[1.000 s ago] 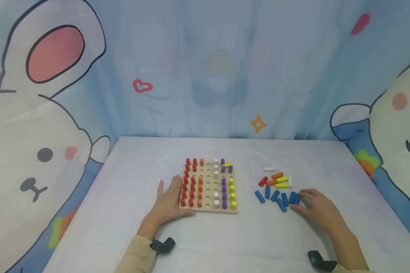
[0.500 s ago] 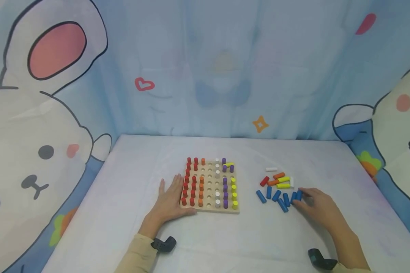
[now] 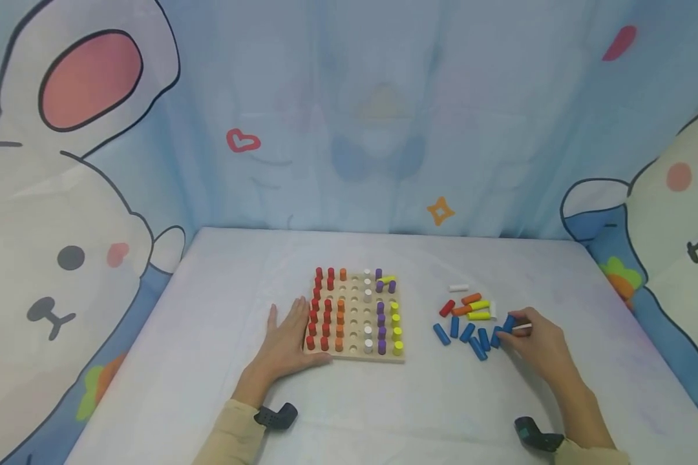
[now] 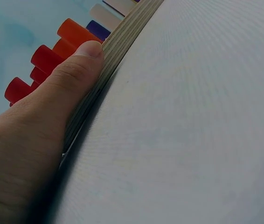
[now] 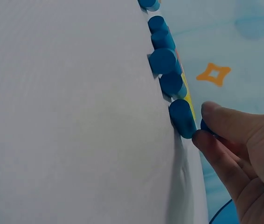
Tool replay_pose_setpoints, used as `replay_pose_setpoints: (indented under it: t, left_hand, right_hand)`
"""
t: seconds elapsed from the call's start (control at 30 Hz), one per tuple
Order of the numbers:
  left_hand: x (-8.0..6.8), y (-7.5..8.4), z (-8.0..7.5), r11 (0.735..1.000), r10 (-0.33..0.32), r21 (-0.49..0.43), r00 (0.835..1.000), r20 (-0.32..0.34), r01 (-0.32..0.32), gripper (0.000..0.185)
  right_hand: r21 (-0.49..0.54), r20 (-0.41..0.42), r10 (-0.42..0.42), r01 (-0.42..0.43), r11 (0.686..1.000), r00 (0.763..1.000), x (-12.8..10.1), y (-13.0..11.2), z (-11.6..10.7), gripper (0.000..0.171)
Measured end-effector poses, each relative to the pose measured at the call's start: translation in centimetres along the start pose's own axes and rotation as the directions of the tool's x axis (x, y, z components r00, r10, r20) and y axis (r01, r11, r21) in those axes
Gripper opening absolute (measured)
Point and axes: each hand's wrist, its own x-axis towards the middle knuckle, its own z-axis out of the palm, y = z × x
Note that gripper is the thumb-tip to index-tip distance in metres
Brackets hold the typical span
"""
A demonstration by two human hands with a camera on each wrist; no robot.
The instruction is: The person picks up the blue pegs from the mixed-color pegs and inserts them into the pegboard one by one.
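My left hand (image 3: 284, 342) rests against the left side of a wooden pegboard (image 3: 355, 356), fingers straight and thumb along its near edge. In the left wrist view the thumb (image 4: 69, 79) presses the board's layered edge beside red and orange pegs. Red, orange, white, purple and yellow pegs stand in columns; one yellow peg (image 3: 387, 279) lies across the purple ones. At the right, my right hand (image 3: 538, 342) pinches a blue peg (image 3: 508, 323) between thumb and fingertips, tilted up at the end of the blue group. In the right wrist view the fingers mostly hide this peg.
Several loose blue pegs (image 3: 478, 349) lie on the white-covered table (image 3: 430, 413) right of the board. Behind them are loose red (image 3: 447, 308), orange (image 3: 472, 298), yellow (image 3: 479, 316) and white (image 3: 458, 288) pegs. A printed curtain (image 3: 372, 116) hangs at the back.
My right hand has closed its thumb and fingertips on the end blue peg and raised it slightly, drawing in a little. The left hand stays at the board.
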Motion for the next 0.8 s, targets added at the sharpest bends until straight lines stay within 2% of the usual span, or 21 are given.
replay_pose_setpoints:
  t: [0.23,0.47,0.8]
  left_hand:
    - [-0.2,0.0,-0.2,1.0,-0.001,-0.004,1.0,-0.002,0.001,0.123]
    - [0.0,0.1,-0.2,1.0,0.006,0.006,1.0,-0.008,-0.006,0.123]
    - [-0.2,0.1,-0.3,1.0,0.012,0.011,1.0,-0.01,-0.012,0.121]
  right_hand:
    - [0.042,-0.031,0.021,-0.019,0.999,0.999,0.5,-0.8,0.1,0.046]
    - [0.062,-0.099,0.063,-0.057,0.996,0.993,1.2,-1.8,0.0,0.036]
    - [0.114,-0.157,0.06,-0.042,0.993,0.986,2.2,-3.3,0.2,0.03]
